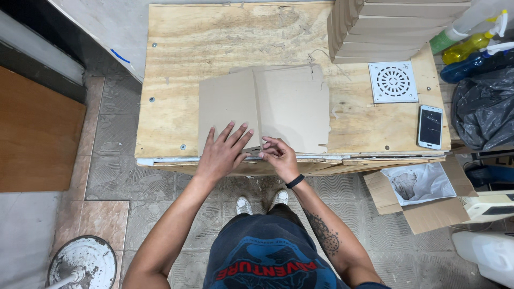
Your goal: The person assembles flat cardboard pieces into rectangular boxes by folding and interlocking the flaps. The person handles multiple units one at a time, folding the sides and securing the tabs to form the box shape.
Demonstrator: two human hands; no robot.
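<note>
Your left hand [222, 152] lay flat with fingers spread, pressing down the near edge of the flat cardboard sheet [265, 107] on the plywood table [171, 80]. Just beside it, your right hand [278, 155] pinched the same edge between curled fingertips. Beyond your right hand and further right rested a white drain grate [393, 82] and a phone [430, 127]; a stack of cardboard [385, 32] stood behind them.
</note>
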